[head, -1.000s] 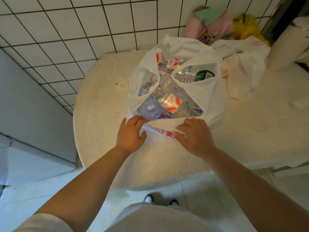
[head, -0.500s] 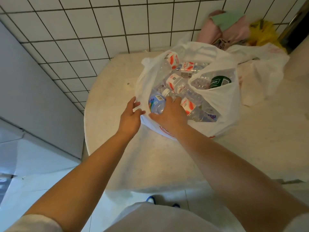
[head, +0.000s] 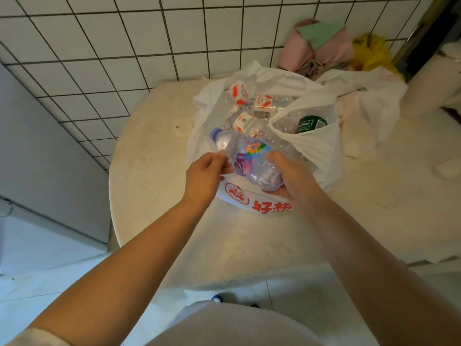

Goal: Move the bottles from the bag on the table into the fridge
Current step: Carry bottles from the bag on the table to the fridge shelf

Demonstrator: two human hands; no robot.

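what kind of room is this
Probably a home kitchen or dining corner. A white tiled wall stands behind a pale round table, where a white shopping bag holds water bottles, and a white appliance, possibly a fridge, is at the left.

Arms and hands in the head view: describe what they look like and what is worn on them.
Both forearms are bare. The left hand and right hand wear no gloves, and no rings or watch show. A short pale sleeve edge appears at the left upper arm.

Both forearms are bare. A pale sleeve [head: 37,337] edge shows at the left upper arm. Light clothing [head: 237,325] covers the torso, above blue shoes [head: 217,297].
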